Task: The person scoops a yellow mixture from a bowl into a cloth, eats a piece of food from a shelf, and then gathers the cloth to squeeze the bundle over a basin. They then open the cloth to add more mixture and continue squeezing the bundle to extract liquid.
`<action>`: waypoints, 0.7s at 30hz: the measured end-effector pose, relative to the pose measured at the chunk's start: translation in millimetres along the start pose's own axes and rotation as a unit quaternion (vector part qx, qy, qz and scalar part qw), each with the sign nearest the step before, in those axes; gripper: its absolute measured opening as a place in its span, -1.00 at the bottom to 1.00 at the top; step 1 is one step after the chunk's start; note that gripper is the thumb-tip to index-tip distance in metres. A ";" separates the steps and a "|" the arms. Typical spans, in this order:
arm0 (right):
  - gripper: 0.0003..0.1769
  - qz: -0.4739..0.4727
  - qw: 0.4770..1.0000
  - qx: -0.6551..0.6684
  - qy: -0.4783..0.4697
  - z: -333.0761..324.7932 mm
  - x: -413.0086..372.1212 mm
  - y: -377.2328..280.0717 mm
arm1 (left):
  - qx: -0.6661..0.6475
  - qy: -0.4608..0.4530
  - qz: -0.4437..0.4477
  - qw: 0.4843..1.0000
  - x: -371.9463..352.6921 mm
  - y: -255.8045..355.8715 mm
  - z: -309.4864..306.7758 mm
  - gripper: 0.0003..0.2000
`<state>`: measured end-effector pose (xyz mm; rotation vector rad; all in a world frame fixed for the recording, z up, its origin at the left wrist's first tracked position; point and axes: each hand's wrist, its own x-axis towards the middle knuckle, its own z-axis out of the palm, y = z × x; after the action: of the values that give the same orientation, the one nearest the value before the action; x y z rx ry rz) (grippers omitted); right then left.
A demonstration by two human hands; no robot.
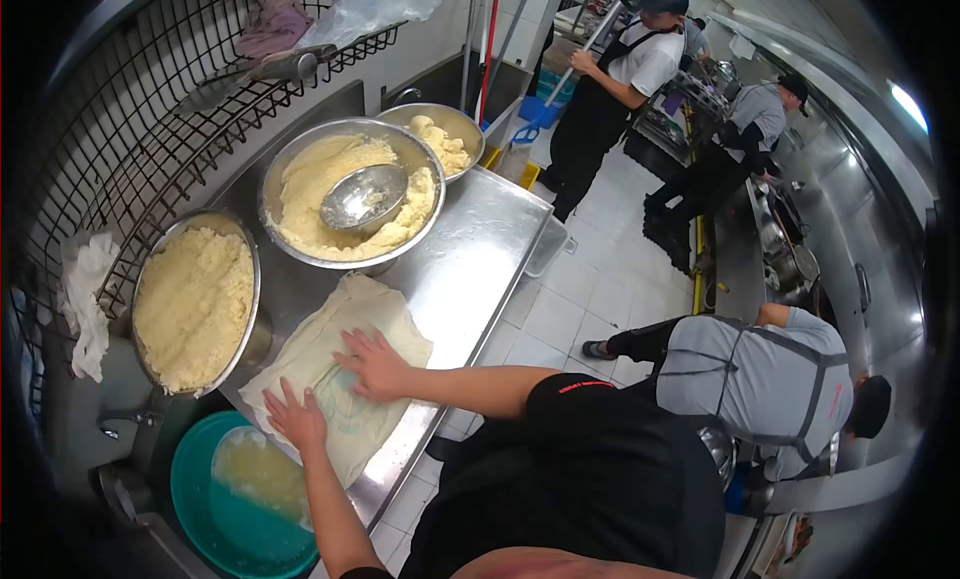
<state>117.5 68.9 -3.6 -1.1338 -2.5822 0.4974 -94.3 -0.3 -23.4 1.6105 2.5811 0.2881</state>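
My left hand (297,419) lies flat with fingers spread on the left part of a cream-coloured cloth (345,309). On the same cloth, nearer its middle, my right hand (375,365) presses down, its fingers also spread. The cloth is laid out on a steel counter (480,229), with faint greenish patches showing. Beyond it stands a large steel bowl (268,214) of pale yellow crumbly mash, with a smaller metal bowl (365,197) resting in it. To the left is another bowl (255,309) heaped with similar mash.
A green tub (190,494) with yellowish contents sits below the counter's left end. A third bowl (475,129) of mash stands at the back. Above hangs a wire rack (150,109). Several people, one holding a pole (590,44), stand along the tiled aisle (560,309).
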 end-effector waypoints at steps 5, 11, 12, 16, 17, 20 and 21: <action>0.00 -0.028 0.994 -0.041 -0.099 -14.6 -60.7 34.2 | 0.022 -0.022 -0.047 0.998 -15.8 -4.5 -2.8 -0.36; -0.02 0.008 0.970 -0.104 -0.221 -58.5 -81.3 61.9 | 0.036 -0.035 -0.099 0.994 -21.8 -10.3 3.9 -0.35; -0.05 0.031 0.966 -0.123 -0.227 -57.5 -83.4 57.8 | 0.002 -0.005 -0.082 0.997 -23.0 -9.3 7.6 -0.34; -0.25 0.096 0.959 -0.047 -0.264 -75.2 -78.3 56.6 | -0.047 -0.013 0.023 0.999 -70.3 38.0 -5.4 -0.25; -0.25 0.089 0.959 -0.044 -0.265 -77.2 -76.8 62.9 | -0.047 -0.046 0.045 0.997 -87.4 48.4 -3.1 -0.21; -0.45 0.054 0.973 0.015 -0.222 -101.8 -62.8 82.7 | -0.044 -0.083 0.036 0.995 -124.5 67.3 4.1 -0.18; -0.56 0.141 0.961 0.170 -0.166 -126.9 -56.0 91.1 | -0.042 -0.079 0.024 0.996 -127.8 69.8 3.6 -0.18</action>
<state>262.1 109.8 66.8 -1.3915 -2.4604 1.2411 24.3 -84.6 -16.1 1.5995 2.3834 0.2580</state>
